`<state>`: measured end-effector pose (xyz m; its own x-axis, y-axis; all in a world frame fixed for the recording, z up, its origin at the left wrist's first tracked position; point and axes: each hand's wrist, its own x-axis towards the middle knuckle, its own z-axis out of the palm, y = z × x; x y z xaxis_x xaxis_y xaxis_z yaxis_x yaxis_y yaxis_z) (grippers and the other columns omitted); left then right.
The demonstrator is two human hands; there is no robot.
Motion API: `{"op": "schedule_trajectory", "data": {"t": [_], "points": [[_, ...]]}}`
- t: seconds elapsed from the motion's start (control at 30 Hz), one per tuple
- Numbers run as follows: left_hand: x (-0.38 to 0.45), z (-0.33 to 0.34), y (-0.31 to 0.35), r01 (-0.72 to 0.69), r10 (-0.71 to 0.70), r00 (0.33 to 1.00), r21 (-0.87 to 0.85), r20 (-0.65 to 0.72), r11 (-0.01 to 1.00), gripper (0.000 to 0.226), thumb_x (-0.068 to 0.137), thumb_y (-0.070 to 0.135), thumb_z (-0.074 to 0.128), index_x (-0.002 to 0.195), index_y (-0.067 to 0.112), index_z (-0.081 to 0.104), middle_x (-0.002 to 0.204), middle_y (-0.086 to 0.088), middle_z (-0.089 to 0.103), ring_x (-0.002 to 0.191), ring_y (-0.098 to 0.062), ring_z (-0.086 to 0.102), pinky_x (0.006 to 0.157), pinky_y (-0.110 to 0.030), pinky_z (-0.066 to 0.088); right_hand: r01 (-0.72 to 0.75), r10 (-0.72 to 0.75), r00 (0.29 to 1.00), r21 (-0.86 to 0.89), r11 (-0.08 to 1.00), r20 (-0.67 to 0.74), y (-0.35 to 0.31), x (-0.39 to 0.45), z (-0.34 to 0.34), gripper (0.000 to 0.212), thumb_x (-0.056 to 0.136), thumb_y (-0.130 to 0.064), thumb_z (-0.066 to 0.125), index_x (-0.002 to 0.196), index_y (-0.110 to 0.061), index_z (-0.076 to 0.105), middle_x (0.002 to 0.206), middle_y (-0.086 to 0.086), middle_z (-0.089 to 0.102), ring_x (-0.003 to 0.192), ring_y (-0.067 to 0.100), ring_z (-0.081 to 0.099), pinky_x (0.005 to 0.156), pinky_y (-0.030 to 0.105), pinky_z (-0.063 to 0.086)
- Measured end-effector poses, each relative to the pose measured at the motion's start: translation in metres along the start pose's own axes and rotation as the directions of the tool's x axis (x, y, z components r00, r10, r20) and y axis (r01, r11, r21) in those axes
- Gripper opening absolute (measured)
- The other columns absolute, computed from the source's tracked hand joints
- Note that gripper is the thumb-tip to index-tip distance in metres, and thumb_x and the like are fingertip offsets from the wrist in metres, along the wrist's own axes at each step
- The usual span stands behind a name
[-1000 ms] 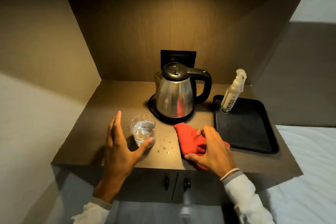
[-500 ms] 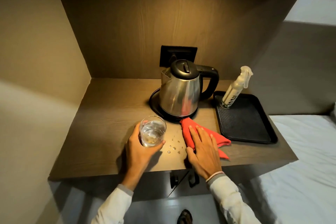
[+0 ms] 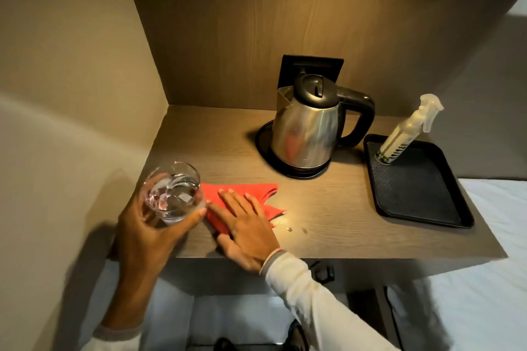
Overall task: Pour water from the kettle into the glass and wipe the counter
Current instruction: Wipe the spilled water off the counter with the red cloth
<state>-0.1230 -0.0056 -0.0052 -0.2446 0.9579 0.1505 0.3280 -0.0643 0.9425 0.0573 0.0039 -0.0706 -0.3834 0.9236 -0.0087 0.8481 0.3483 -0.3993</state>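
Both hands split the job: my left hand (image 3: 148, 232) wraps the glass (image 3: 173, 192), lifted at lower left so the counter (image 3: 342, 225) is free, while my right hand (image 3: 245, 229) presses flat, fingers spread, on the red cloth (image 3: 242, 189) beside leftover droplets (image 3: 286, 226). Upper centre, the kettle (image 3: 306, 134) sits docked.

The shiny metal kettle (image 3: 306, 134) with a black lid and handle stands upright on its round black base in the middle of the picture. The clear glass (image 3: 173, 192), partly full of water, is at lower left. A red cloth (image 3: 242, 194) lies flat on the brown desk (image 3: 356, 216).
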Motion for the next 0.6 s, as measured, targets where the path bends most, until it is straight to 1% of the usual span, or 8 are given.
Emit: {"op": "schedule_trajectory", "data": {"t": [0.07,0.13,0.2,0.3,0.37,0.4,0.5,0.6], "points": [[0.004,-0.011,-0.001,0.009,-0.009,1.0,-0.014,-0.014,1.0,0.087,0.052,0.022,0.096,0.132,0.019,0.061,0.128,-0.007,0.071,0.116,-0.025,0.069,0.102,-0.051,0.055,0.033,-0.033,0.999,-0.029,0.999,-0.006,0.002,-0.018,0.004,0.075,0.079,-0.041,0.045,0.151,-0.037,0.024,0.166,0.0,0.022,0.153,0.021,0.015,0.126,0.044,0.005],[0.005,-0.015,-0.003,0.018,-0.019,1.0,-0.022,-0.011,1.0,0.087,0.053,0.022,0.096,0.132,0.019,0.061,0.126,-0.005,0.072,0.116,-0.023,0.069,0.103,-0.05,0.055,0.024,-0.025,0.999,-0.032,0.999,-0.021,0.013,-0.042,0.004,0.075,0.079,-0.04,0.044,0.151,-0.039,0.023,0.166,-0.003,0.02,0.154,0.017,0.013,0.126,0.043,0.004],[0.003,-0.012,-0.006,0.028,-0.028,1.0,-0.016,-0.008,0.999,0.089,0.052,0.024,0.096,0.133,0.02,0.06,0.128,-0.004,0.07,0.117,-0.022,0.068,0.103,-0.05,0.055,-0.035,0.035,0.998,-0.008,0.999,-0.054,0.025,-0.066,-0.001,0.075,0.079,-0.039,0.043,0.151,-0.04,0.023,0.166,-0.006,0.019,0.154,0.013,0.011,0.126,0.041,0.003],[-0.001,0.003,-0.014,0.036,-0.036,0.999,-0.009,0.017,0.999,0.094,0.05,0.031,0.098,0.135,0.021,0.058,0.132,-0.005,0.068,0.121,-0.025,0.065,0.103,-0.054,0.054,-0.156,0.155,0.98,0.0,0.988,-0.123,0.05,-0.1,-0.012,0.075,0.079,-0.037,0.042,0.151,-0.041,0.024,0.165,-0.007,0.021,0.154,0.009,0.012,0.127,0.04,0.001],[-0.006,0.017,-0.016,0.067,-0.066,0.997,-0.026,0.04,0.997,0.1,0.047,0.037,0.099,0.136,0.019,0.057,0.134,-0.008,0.067,0.122,-0.027,0.064,0.102,-0.054,0.055,-0.253,0.252,0.95,0.023,0.967,-0.182,0.071,-0.123,-0.023,0.073,0.079,-0.035,0.041,0.151,-0.041,0.027,0.164,-0.008,0.022,0.153,0.008,0.014,0.126,0.037,-0.001],[-0.009,0.025,-0.016,0.075,-0.072,0.995,-0.036,0.065,0.997,0.102,0.046,0.038,0.099,0.137,0.018,0.056,0.133,-0.009,0.067,0.122,-0.027,0.064,0.101,-0.053,0.056,-0.303,0.302,0.929,0.029,0.953,-0.213,0.082,-0.134,-0.029,0.073,0.079,-0.035,0.041,0.151,-0.041,0.028,0.164,-0.009,0.022,0.153,0.009,0.016,0.126,0.038,0.001],[-0.019,0.056,-0.011,0.055,-0.048,0.988,-0.046,0.144,0.997,0.09,0.051,0.022,0.099,0.132,0.015,0.059,0.126,-0.007,0.069,0.116,-0.024,0.067,0.097,-0.049,0.059,-0.418,0.408,0.869,0.024,0.908,-0.281,0.107,-0.167,-0.04,0.075,0.077,-0.035,0.042,0.151,-0.039,0.029,0.162,-0.011,0.021,0.152,0.013,0.021,0.126,0.039,0.007],[-0.023,0.087,-0.007,0.081,-0.061,0.971,-0.079,0.232,0.994,0.085,0.052,0.013,0.098,0.128,0.018,0.06,0.117,0.001,0.071,0.11,-0.018,0.069,0.094,-0.046,0.06,-0.438,0.424,0.866,0.009,0.899,-0.264,0.11,-0.188,-0.04,0.085,0.072,-0.04,0.052,0.152,-0.036,0.027,0.164,-0.006,0.023,0.152,0.015,0.021,0.126,0.04,0.008]]}}
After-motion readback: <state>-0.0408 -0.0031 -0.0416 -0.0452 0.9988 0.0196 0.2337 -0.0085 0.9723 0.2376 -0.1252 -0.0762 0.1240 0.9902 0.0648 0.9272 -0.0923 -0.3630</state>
